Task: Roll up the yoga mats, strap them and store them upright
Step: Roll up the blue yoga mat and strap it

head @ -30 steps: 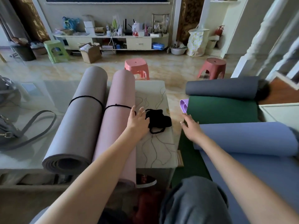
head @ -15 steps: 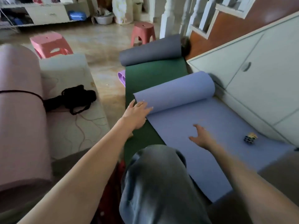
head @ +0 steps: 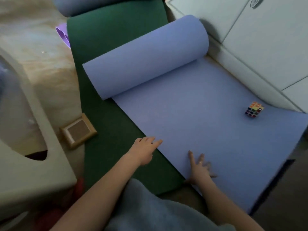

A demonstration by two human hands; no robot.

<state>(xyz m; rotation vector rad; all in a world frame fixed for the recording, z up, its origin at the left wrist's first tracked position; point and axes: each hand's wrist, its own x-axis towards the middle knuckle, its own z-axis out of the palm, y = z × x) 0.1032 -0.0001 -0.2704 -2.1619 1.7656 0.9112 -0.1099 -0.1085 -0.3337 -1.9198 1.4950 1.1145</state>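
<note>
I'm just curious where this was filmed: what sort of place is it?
Probably a room in someone's home. Yoga mats, a blue one over a green one, lie on a marbled floor beside white cabinet doors, and a puzzle cube sits on the blue mat.

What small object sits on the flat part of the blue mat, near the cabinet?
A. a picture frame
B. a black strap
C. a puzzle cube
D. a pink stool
C: a multicoloured puzzle cube rests on the flat part of the blue mat, close to the white cabinet.
</note>
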